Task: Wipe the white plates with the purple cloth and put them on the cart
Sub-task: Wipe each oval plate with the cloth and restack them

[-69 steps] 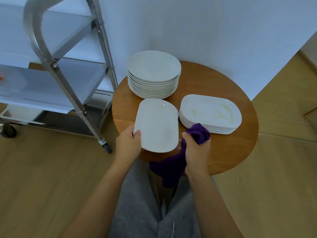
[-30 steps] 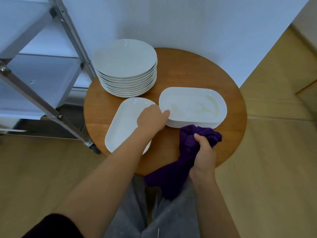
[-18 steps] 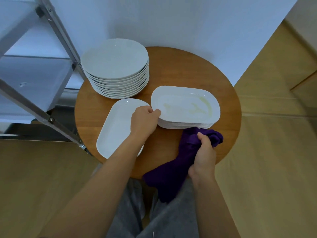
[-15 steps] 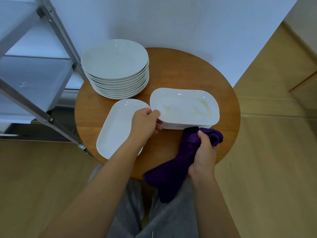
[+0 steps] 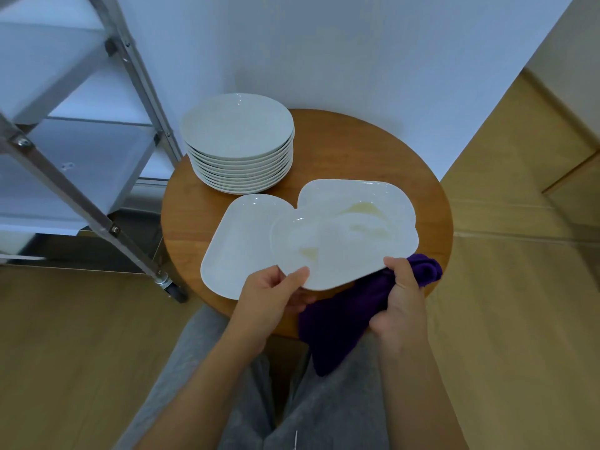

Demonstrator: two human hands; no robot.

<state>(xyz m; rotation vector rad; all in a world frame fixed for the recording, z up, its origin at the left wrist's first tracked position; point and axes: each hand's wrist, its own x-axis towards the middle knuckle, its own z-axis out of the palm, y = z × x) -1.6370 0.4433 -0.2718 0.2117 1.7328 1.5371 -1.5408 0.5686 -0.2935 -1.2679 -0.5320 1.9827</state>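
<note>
Left hand (image 5: 272, 297) has its grip pinched on the near rim of a smeared rectangular plate (image 5: 341, 245), raised over the round tabletop (image 5: 350, 151). Right hand (image 5: 401, 306), grip clamped on the purple cloth (image 5: 341, 323), sits beside it. Beyond: single plate (image 5: 237, 241), rectangular stack (image 5: 360, 196), round plate stack (image 5: 240, 141), cart (image 5: 97, 131) left.

We find a domestic or small catering room. Evidence: pale wood-look floor (image 5: 81, 336), plain white wall (image 5: 357, 60), a small round wooden table (image 5: 341, 151) bearing a stack of round white plates (image 5: 238, 128), and a wheeled metal cart (image 5: 97, 203) alongside.
</note>
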